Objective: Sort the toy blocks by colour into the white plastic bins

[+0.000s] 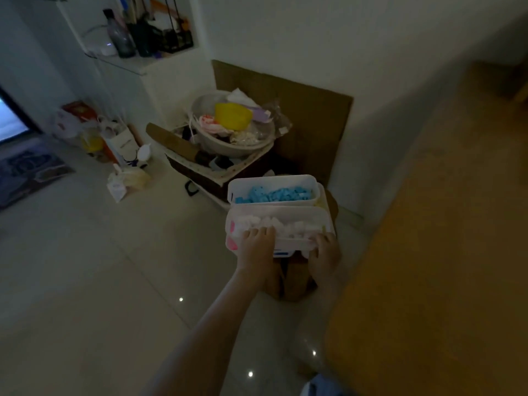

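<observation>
We judged sorting near done; step in hand: shifting filled bin. Our left hand (255, 247) hooked fingers, close together, over near rim of front white bin (231, 224); right hand (324, 254) curled round its right corner. Inside: white blocks (285, 224), pink blocks (233, 244) at left end. Rear white bin (271, 180), touching behind, held blue blocks (274, 194). Both sat on brown stand (297, 278). Next, we reckoned: level two-handed lift, no tipping

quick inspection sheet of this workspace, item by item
surface: pale tiled floor, dim light
job's things: far bin holds blue blocks; near bin holds white blocks and pink blocks
clutter: basin piled with oddments; bags by the wall
hands: left hand and right hand both grip the near bin's front rim
cables: nothing seen
surroundings: white wall, shelf with bottles, wooden surface on the right
</observation>
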